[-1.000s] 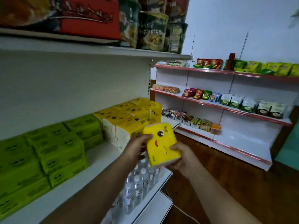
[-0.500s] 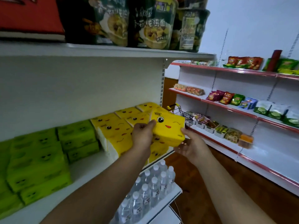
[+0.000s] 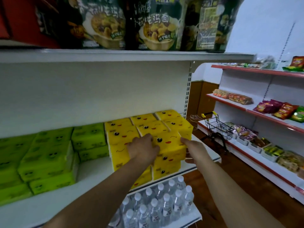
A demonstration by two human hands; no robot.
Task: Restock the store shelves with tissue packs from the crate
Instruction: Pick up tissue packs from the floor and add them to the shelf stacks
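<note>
Tissue pack is yellow, printed with a winking face.

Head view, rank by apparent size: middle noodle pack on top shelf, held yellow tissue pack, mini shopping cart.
Largest: middle noodle pack, though cropped at the top.
Then held yellow tissue pack and mini shopping cart: they look alike, and the cart stands farther away, so unranked.

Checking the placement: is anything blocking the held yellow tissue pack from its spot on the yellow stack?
Nothing visible. The yellow tissue pack, between left hand and right hand, already lies atop the yellow stack.
</note>
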